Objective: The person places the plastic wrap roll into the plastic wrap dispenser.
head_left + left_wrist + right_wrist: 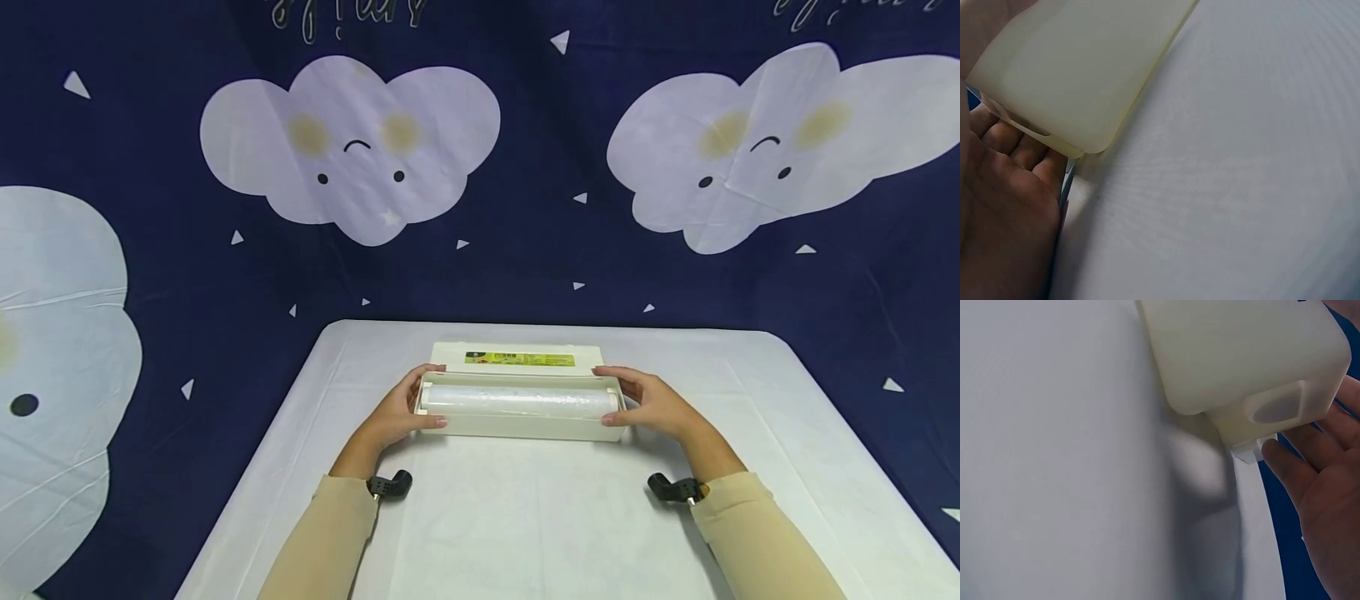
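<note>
A long cream plastic wrap dispenser box (517, 427) sits near the far side of the table, its lid (517, 348) tipped back behind it with a yellow-green label. Inside lies a roll of clear plastic wrap (517, 400). My left hand (397, 412) grips the box's left end, thumb on the front and fingers behind. At the opposite end my right hand (651, 404) holds it the same way. In the left wrist view the palm (1010, 194) is beside the box end. The right wrist view shows fingers (1297, 464) against the other end, by an oval recess.
A white cloth covers the table (525, 517). Behind it hangs a dark blue curtain (540, 275) with white clouds and small triangles. Each wrist carries a black camera mount (392, 485).
</note>
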Motion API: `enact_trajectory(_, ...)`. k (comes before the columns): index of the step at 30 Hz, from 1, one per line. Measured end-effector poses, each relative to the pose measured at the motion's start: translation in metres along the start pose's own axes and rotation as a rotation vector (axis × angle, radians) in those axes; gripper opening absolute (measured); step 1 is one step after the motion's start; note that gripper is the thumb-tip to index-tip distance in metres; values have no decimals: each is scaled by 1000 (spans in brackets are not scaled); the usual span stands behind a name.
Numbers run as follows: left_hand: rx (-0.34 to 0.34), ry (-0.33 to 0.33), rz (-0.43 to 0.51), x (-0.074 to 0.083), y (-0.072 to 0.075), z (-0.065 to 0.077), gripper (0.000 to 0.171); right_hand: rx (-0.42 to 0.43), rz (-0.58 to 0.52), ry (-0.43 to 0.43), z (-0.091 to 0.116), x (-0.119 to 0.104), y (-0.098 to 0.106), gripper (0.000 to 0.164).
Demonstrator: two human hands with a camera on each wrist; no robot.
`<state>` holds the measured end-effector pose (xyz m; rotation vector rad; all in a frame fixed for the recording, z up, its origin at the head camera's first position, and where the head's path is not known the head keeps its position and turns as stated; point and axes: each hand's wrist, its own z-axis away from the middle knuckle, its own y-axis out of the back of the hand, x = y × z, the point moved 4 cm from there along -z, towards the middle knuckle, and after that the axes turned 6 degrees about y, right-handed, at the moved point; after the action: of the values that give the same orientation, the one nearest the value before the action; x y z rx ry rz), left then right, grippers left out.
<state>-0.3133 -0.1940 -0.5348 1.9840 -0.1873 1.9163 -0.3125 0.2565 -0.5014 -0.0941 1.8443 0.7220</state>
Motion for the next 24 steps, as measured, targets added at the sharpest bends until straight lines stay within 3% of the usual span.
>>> enact_trajectory(18,-9,3,11,0,1,0,98,23,-110,64,10,3,-3,100)
enact_trajectory(24,-6,6,7,0,0,0,98,49,-131,41,13,5,-6,100)
